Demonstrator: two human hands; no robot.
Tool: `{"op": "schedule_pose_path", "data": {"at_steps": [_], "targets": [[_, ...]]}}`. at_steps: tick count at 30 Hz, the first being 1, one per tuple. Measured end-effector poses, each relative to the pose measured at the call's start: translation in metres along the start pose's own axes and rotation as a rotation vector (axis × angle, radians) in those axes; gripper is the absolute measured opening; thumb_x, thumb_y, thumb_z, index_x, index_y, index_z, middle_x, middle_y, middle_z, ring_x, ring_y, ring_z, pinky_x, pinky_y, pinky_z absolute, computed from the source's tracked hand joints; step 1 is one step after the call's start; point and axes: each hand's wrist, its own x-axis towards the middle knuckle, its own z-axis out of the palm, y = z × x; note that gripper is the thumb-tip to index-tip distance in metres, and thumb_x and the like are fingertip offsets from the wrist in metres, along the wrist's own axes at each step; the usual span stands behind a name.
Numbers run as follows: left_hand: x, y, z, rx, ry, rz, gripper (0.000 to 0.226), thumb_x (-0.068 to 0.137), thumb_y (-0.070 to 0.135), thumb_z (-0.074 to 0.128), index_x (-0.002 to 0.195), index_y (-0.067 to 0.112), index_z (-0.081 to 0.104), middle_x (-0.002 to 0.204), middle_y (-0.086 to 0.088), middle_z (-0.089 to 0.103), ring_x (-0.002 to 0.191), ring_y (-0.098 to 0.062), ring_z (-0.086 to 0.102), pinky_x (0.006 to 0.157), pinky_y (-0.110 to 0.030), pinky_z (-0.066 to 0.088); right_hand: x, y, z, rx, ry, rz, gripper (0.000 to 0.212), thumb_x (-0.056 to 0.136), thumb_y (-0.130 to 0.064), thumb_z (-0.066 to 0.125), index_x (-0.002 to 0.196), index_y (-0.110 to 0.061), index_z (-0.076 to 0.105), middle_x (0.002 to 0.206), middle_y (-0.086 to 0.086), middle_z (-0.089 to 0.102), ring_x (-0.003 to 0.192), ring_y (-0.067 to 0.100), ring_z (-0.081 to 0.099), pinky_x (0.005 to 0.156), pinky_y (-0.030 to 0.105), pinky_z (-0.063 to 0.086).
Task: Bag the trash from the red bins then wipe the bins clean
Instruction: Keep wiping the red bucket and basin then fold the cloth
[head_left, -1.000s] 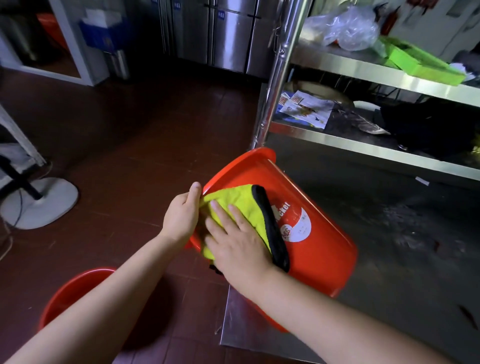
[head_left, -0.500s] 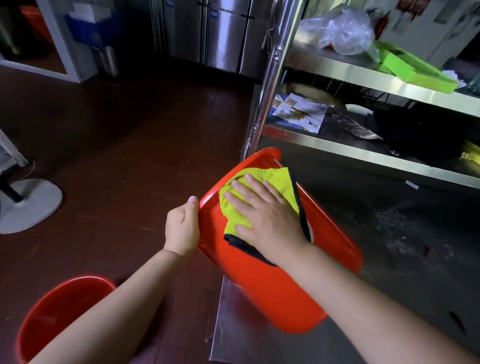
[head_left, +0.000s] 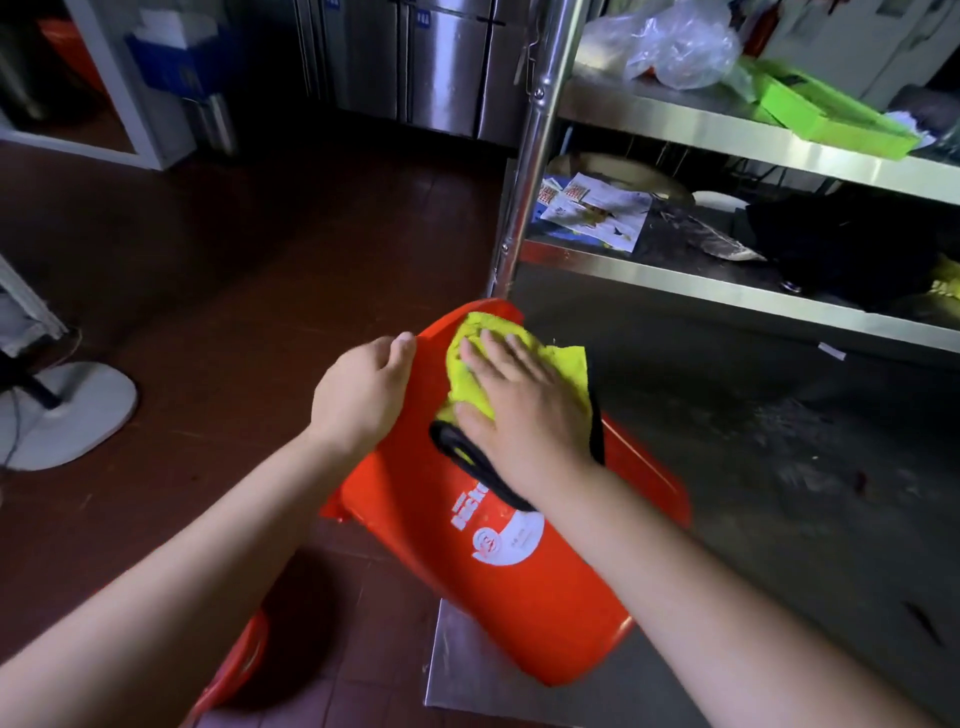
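Floor (head_left: 223, 270): dark reddish-brown tile, dim, with visible grout lines. Far wall: a bank of stainless steel cabinet doors (head_left: 441, 62), upright, reflecting faint light. Right side: a steel rack with a polished upright post (head_left: 530, 156). Upper shelf (head_left: 727, 140) carries a crumpled clear plastic bag (head_left: 680, 47) and a green tray (head_left: 826, 111), near each other. Middle shelf (head_left: 701, 288) holds printed papers (head_left: 597, 213) and a dark bundle (head_left: 841, 249), well apart. The lowest steel surface (head_left: 779, 467) shows smears and scuffing. Left edge: a round white stand base (head_left: 67, 410) rests on the floor. Upper left: a white frame (head_left: 119, 98) beside a blue box (head_left: 182, 62). Lighting is low overall.
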Motion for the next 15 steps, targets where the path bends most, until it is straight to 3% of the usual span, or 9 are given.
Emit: {"op": "schedule_pose_path", "data": {"at_steps": [6,11,15], "targets": [[0.001,-0.012,-0.003,-0.038,-0.037,-0.031,0.052,0.098,0.047,0.028,0.060,0.013,0.038,0.055,0.001,0.042,0.056,-0.020,0.042,0.056,-0.036,0.031,-0.054,-0.042,0.021,-0.192,0.021,-0.255,0.063,0.077,-0.048,0.060,0.134,-0.024,0.049,0.151,0.002,0.036,0.142,0.026,0.026,0.115,0.044,0.025],[-0.003,-0.013,-0.001,-0.078,-0.003,-0.046,0.058,0.097,0.051,0.028,0.073,0.005,0.055,0.067,-0.009,0.059,0.067,-0.025,0.054,0.064,-0.038,0.040,-0.021,-0.032,0.014,-0.151,0.010,-0.103,0.070,0.088,-0.051,0.050,0.147,-0.020,0.029,0.156,0.002,0.025,0.144,0.024,0.019,0.117,0.040,0.017],[-0.009,-0.014,-0.003,-0.055,0.006,-0.055,0.056,0.090,0.063,0.035,0.078,0.014,0.061,0.068,-0.006,0.063,0.069,-0.023,0.059,0.063,-0.036,0.044,0.013,-0.013,0.006,0.005,-0.069,0.027,0.065,0.094,-0.051,0.038,0.150,-0.023,0.020,0.158,-0.002,0.016,0.146,0.019,0.012,0.117,0.034,0.010]]}}
